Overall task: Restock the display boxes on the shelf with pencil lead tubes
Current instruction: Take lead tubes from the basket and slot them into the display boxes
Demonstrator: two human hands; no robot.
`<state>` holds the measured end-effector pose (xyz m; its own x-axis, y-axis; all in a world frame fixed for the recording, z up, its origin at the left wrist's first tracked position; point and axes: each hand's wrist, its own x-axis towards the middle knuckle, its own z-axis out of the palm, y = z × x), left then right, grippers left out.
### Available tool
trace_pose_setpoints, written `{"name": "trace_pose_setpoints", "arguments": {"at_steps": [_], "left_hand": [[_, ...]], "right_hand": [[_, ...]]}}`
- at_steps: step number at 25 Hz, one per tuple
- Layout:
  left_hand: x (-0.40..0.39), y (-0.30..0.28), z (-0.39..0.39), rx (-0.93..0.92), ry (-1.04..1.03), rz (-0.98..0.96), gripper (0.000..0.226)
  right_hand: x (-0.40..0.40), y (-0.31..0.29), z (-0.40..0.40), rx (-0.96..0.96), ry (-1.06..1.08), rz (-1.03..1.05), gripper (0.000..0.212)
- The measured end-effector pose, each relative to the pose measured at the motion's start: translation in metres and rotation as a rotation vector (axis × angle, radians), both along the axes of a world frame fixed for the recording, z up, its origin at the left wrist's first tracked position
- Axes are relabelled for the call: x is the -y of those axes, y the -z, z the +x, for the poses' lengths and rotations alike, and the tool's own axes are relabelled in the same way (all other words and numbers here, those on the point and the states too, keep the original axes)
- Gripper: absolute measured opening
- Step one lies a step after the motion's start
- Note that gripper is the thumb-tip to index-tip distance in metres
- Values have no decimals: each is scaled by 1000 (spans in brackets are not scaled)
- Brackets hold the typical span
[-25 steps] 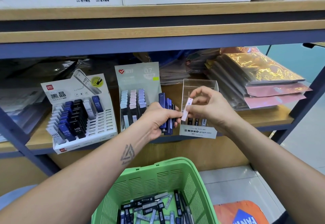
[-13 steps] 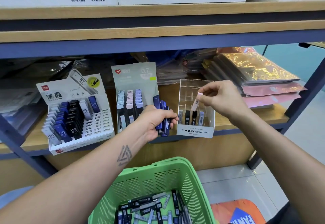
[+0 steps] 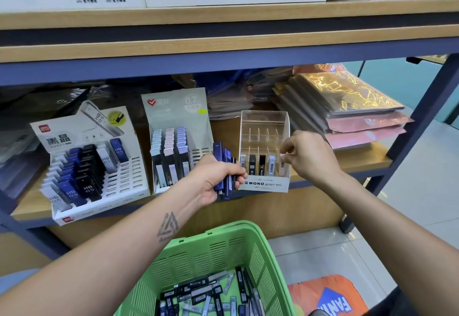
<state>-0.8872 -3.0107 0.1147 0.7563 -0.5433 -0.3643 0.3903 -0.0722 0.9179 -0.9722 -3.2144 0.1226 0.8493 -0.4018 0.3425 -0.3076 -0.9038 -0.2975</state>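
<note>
Several dark-blue lead tubes stand upright clamped in my left grip, just left of my right grip, whose curled fingers hold nothing I can discern, at the MONO box.

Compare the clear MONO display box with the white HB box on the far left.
The MONO box is transparent; the HB box is printed white card. The MONO box has tubes only in its front row; the HB box has several rows filled. Both sit on the same shelf.
</note>
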Motion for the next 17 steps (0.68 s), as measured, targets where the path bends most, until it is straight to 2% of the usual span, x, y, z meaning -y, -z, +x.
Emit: {"name": "trace_pose_setpoints", "arguments": {"at_steps": [11, 14, 15, 17], "left_hand": [[1, 3, -1, -60, 54, -30, 9], [3, 2, -1, -138, 68, -64, 7], [3, 1, -2, -172, 57, -86, 7], [4, 0, -2, -223, 24, -140, 5]], "right_hand": [[-4, 17, -1, -8, 59, 7, 20], [-8, 12, -1, 75, 17, -7, 19], [-14, 10, 1, 124, -35, 33, 17], [-32, 2, 3, 159, -184, 306, 14]]}}
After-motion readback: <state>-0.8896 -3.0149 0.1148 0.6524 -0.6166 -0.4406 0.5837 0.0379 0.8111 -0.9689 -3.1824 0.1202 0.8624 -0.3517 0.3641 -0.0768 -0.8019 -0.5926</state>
